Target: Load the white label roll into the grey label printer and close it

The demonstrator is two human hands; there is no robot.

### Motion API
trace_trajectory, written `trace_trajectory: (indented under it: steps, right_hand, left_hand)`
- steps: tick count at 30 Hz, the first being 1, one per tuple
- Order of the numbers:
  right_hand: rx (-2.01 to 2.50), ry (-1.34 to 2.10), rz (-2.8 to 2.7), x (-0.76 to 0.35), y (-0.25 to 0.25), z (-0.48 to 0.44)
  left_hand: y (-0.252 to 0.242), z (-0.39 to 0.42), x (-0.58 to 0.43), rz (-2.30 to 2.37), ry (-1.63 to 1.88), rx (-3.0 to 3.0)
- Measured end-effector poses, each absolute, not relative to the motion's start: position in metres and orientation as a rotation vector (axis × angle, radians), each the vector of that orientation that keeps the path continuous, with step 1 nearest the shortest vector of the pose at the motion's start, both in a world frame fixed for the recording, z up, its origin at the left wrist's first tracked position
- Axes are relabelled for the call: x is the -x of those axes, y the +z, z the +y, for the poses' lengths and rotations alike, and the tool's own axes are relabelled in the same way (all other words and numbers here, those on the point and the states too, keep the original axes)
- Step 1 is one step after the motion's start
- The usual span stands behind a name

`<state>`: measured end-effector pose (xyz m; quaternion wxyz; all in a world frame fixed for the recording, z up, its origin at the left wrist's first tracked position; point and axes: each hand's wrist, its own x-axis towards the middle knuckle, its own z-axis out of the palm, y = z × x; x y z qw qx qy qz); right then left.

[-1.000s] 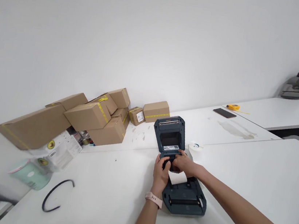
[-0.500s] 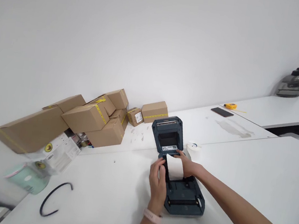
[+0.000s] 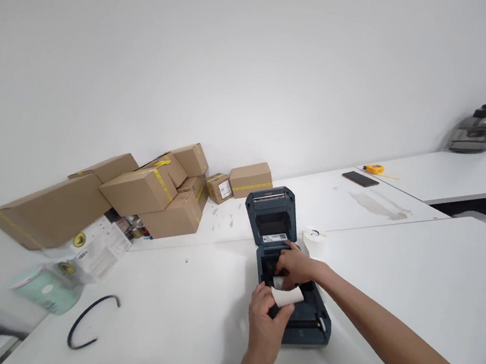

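Observation:
A dark blue-grey label printer (image 3: 303, 337) stands on the white table with its lid (image 3: 272, 213) raised. White label paper (image 3: 287, 296) curves up out of its body. My left hand (image 3: 267, 319) pinches the paper's left edge between thumb and fingers at the printer's near left side. Reaching in from the right, my right hand (image 3: 297, 267) has its fingers down inside the printer, around the roll end of the paper; its fingertips are partly hidden there. Just behind the printer on the right sits a second white roll (image 3: 314, 243).
Cardboard boxes (image 3: 138, 192) are piled at the back left. Near them lie plastic packets (image 3: 104, 247), a green pouch (image 3: 47, 289) and a black curved strip (image 3: 84, 319). A phone (image 3: 360, 179), yellow tape measure (image 3: 373, 169) and bottle (image 3: 477, 129) are at the back right.
The paper has come down and toward me over the printer's body. My left hand has moved right and closed on its edge. My right hand has reached deeper into the printer.

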<state>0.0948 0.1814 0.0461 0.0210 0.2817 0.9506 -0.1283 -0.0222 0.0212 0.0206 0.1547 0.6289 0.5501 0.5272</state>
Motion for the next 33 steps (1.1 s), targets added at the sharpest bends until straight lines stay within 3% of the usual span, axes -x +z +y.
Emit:
trace_trajectory:
  steps: [6,20,24,29,31,33]
  right_hand:
    - [-0.826,-0.524,2.881,-0.094,0.051,0.186]
    - [-0.835,-0.662,2.961,-0.098,0.058,0.179]
    - [-0.851,-0.718,3.153,-0.109,0.083,0.171]
    - [-1.690,-0.545,3.921,-0.121,0.144,0.186]
    - [-1.997,-0.467,3.956,-0.119,0.162,0.205]
    - [-2.005,-0.817,3.805,-0.113,0.171,0.222]
  left_hand:
    - [0.004,-0.001,0.013,1.589,1.631,-2.254]
    - [0.001,-0.017,0.008,1.543,1.662,-2.405]
    - [-0.002,-0.021,0.010,1.578,1.616,-2.455]
    - [-0.010,-0.027,0.010,1.604,1.643,-2.433]
    - [-0.011,-0.028,0.011,1.604,1.637,-2.450]
    - [-0.013,-0.030,0.012,1.622,1.616,-2.474]
